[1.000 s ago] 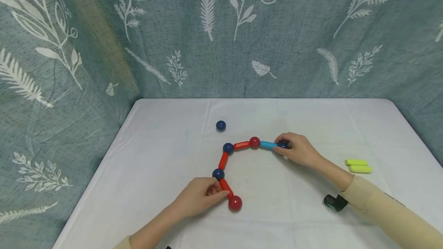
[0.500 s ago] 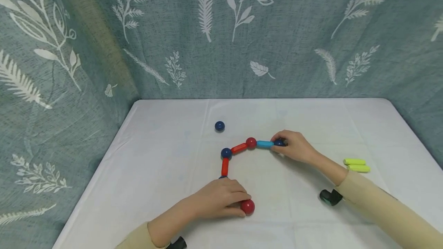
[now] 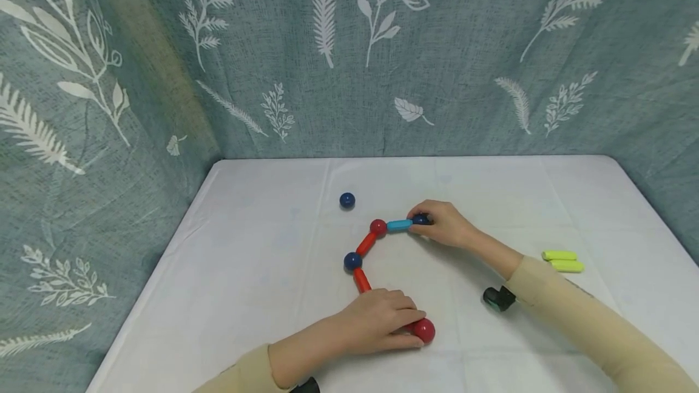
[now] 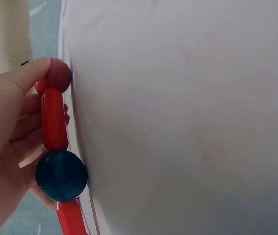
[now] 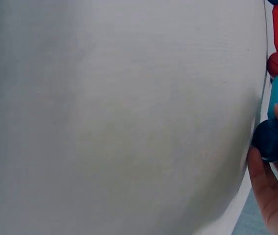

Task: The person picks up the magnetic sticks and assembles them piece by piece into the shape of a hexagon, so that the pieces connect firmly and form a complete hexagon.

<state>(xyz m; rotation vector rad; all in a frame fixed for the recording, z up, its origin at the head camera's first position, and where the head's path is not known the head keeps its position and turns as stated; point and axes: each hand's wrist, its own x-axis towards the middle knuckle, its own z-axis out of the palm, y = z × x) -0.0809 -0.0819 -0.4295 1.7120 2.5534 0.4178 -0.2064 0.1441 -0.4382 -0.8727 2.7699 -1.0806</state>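
Left forearm comes in from the bottom edge, angled up and to the right, back of the left hand (image 3: 379, 323) facing up. Fingers are curled over the near end of the chain (image 3: 366, 244), holding it: left wrist view has the thumb on the red end ball (image 4: 54, 76), other fingers behind the adjoining red rod (image 4: 54, 120). Right forearm enters from lower right, angled up-left; right hand (image 3: 443, 223) has the far end, thumb and fingers gripping around the blue end ball (image 5: 272, 140), thumb also against the light-blue rod (image 3: 399, 225). Chain is around the middle of the white table (image 3: 262, 229), bowed like a C with the open side to the right, so no single straight axis; a line through its two ends runs roughly far-to-near. From the right hand: light-blue rod points left, nearly level, into the red middle ball (image 3: 378, 227); next red rod slants down-left to the leftmost blue ball (image 3: 352, 261); next one slants down-right, under the left hand. The blue ball there is covered in head view, visible at left wrist. Loose blue ball (image 3: 347, 201) sits beyond the chain; two yellow-green rods (image 3: 567, 266) lie side by side at right.
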